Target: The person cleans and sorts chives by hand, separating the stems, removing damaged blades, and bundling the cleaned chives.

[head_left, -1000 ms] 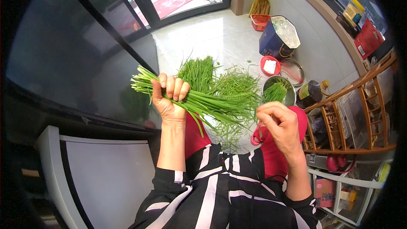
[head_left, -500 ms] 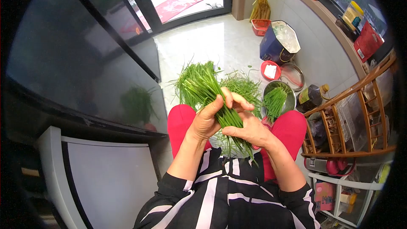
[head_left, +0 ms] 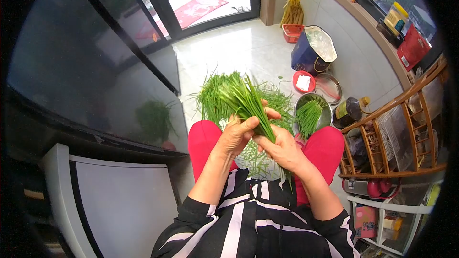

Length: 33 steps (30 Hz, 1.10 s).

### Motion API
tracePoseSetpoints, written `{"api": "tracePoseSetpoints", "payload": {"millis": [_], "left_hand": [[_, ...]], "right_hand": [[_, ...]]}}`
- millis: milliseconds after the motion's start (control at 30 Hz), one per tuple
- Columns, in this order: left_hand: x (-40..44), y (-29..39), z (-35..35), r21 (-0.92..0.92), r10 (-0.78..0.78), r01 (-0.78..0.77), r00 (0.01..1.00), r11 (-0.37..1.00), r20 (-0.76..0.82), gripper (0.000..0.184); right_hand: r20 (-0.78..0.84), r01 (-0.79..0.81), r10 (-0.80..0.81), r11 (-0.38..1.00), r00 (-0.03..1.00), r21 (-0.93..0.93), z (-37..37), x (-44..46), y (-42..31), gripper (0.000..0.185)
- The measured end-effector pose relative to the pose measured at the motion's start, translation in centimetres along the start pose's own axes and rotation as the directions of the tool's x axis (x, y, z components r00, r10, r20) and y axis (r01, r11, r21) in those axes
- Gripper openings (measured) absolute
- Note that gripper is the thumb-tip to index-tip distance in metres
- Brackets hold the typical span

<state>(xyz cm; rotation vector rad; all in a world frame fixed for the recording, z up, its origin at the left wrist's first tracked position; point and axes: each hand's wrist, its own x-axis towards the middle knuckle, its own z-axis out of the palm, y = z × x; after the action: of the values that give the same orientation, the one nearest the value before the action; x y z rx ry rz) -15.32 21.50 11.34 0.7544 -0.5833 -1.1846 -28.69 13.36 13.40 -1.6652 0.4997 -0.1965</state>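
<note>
A bunch of long green stalks (head_left: pixel 245 101) is held between both hands above my lap, its pale ends pointing up and left. My left hand (head_left: pixel 237 136) is closed round the middle of the bunch from the left. Closed round its lower part is my right hand (head_left: pixel 282 147), with leafy ends hanging below. Beyond the hands, a pile of green stalks (head_left: pixel 213 96) lies on the floor, with looser green leaves (head_left: pixel 277 102) beside it. More stalks (head_left: pixel 309 115) rest in a metal bowl (head_left: pixel 327 120) at the right.
Near the right wall stand a red dish (head_left: pixel 311 86), a metal pan (head_left: pixel 338 96), a dark bottle (head_left: pixel 349 112), a blue bag (head_left: pixel 303 57) and a red basket (head_left: pixel 290 32). A wooden rack (head_left: pixel 392 174) is at the right, a white cabinet (head_left: pixel 124 205) at the left.
My left hand has come down from the upper left with the bunch. My right hand, empty-looking a second ago, has moved in and closed on it. Since the middle frame, the bunch has tilted more upright.
</note>
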Motion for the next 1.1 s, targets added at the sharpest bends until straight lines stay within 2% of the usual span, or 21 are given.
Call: {"api": "tracePoseSetpoints", "payload": {"millis": [33, 67, 100, 133, 167, 200, 267, 333, 400, 467, 500, 533, 567, 600, 633, 667, 733, 767, 900, 1000, 1100], "left_hand": [[0.2, -0.4, -0.3, -0.048, 0.047, -0.047, 0.999, 0.998, 0.002, 0.056], [0.4, -0.7, -0.3, -0.096, 0.094, -0.093, 0.996, 0.991, 0.002, 0.064], [0.3, -1.0, -0.2, -0.148, 0.079, -0.080, 0.997, 0.986, -0.011, 0.070], [0.2, -1.1, 0.2, -0.148, 0.078, -0.079, 0.997, 0.986, -0.009, 0.070], [0.1, -1.1, 0.7, -0.174, 0.094, -0.100, 0.995, 0.980, -0.043, 0.069], [0.0, -1.1, 1.3, -0.199, 0.109, -0.123, 0.991, 0.972, -0.078, 0.067], [0.0, -1.0, 2.1, -0.205, 0.083, -0.113, 0.985, 0.972, -0.148, 0.060], [0.3, -1.3, 2.0, -0.182, 0.049, -0.104, 0.957, 0.978, -0.286, 0.050], [0.7, -1.5, 0.7, -0.321, 0.018, -0.114, 0.958, 0.940, -0.288, 0.031], [0.4, -1.3, -0.2, -0.393, -0.004, -0.124, 0.951, 0.911, -0.309, 0.028], [0.2, -1.0, -0.5, -0.387, 0.017, -0.140, 0.952, 0.911, -0.304, 0.026], [0.1, -0.7, -0.8, -0.423, 0.005, -0.137, 0.954, 0.896, -0.299, 0.025], [0.1, -0.5, -1.0, -0.459, -0.001, -0.134, 0.960, 0.878, -0.280, 0.025], [0.1, -0.2, -1.2, -0.495, -0.003, -0.131, 0.966, 0.859, -0.260, 0.024], [0.1, -0.1, -1.6, -0.536, -0.006, -0.118, 0.975, 0.836, -0.223, 0.024], [0.2, 0.0, -1.7, -0.537, -0.009, -0.116, 0.975, 0.836, -0.224, 0.024], [0.2, 0.2, -1.7, -0.537, -0.021, -0.092, 0.979, 0.838, -0.201, 0.024], [0.1, 0.3, -1.7, -0.547, -0.019, -0.083, 0.984, 0.833, -0.179, 0.025], [0.3, 0.0, -1.9, -0.570, -0.032, -0.059, 0.988, 0.819, -0.149, 0.026], [0.3, 0.1, -1.8, -0.593, -0.038, -0.046, 0.991, 0.804, -0.128, 0.027], [0.2, 0.1, -1.7, -0.582, -0.051, -0.056, 0.985, 0.811, -0.166, 0.026]], "right_hand": [[-0.102, 0.096, -0.109, 0.988, 0.989, -0.122, 0.0, 0.2, 0.1, 0.014], [-0.105, 0.096, -0.109, 0.988, 0.989, -0.122, -0.2, 0.3, 0.3, 0.014], [-0.208, 0.152, -0.255, 0.898, 0.944, -0.413, -0.5, 0.3, 0.5, 0.014], [-0.256, 0.149, -0.416, 0.726, 0.872, -0.671, -0.6, 0.3, 0.6, 0.015], [-0.278, 0.058, -0.371, 0.684, 0.886, -0.727, -0.6, 0.1, -0.1, 0.022], [-0.277, 0.058, -0.370, 0.684, 0.887, -0.727, -0.5, 0.2, 0.1, 0.022], [-0.270, 0.034, -0.421, 0.588, 0.866, -0.808, -0.2, 0.4, 0.9, 0.028], [-0.234, 0.058, -0.396, 0.601, 0.888, -0.797, 0.4, 0.1, 0.5, 0.032], [-0.201, 0.074, -0.364, 0.618, 0.909, -0.782, 0.3, -0.4, 0.1, 0.036], [-0.108, 0.199, -0.310, 0.802, 0.944, -0.564, -0.4, -0.5, -0.2, 0.054], [-0.033, 0.164, -0.192, 0.905, 0.981, -0.394, -1.1, -0.5, -0.2, 0.059], [-0.033, 0.157, -0.184, 0.908, 0.982, -0.390, -1.7, -0.3, 0.6, 0.059], [-0.007, 0.092, -0.094, 0.979, 0.996, -0.181, -2.1, -0.1, 1.5, 0.059], [0.035, 0.012, -0.014, 0.999, 0.999, 0.032, -2.3, 0.1, 2.0, 0.058], [0.014, -0.056, 0.055, 0.995, 0.998, 0.086, -2.7, -0.3, 2.1, 0.048], [0.013, -0.059, 0.058, 0.994, 0.998, 0.087, -3.1, -0.4, 1.6, 0.048], [0.161, -0.240, 0.203, 0.936, 0.966, 0.256, -3.8, -0.6, 0.9, 0.036], [0.119, -0.220, 0.195, 0.937, 0.974, 0.270, -3.6, -0.8, 0.3, 0.025], [0.136, -0.180, 0.142, 0.927, 0.980, 0.330, -3.8, -0.3, 2.2, 0.024], [0.166, -0.255, 0.206, 0.891, 0.964, 0.376, -4.3, -0.5, 1.0, 0.026], [0.154, -0.231, 0.186, 0.899, 0.970, 0.371, -4.3, -0.2, 1.6, 0.025]]}}
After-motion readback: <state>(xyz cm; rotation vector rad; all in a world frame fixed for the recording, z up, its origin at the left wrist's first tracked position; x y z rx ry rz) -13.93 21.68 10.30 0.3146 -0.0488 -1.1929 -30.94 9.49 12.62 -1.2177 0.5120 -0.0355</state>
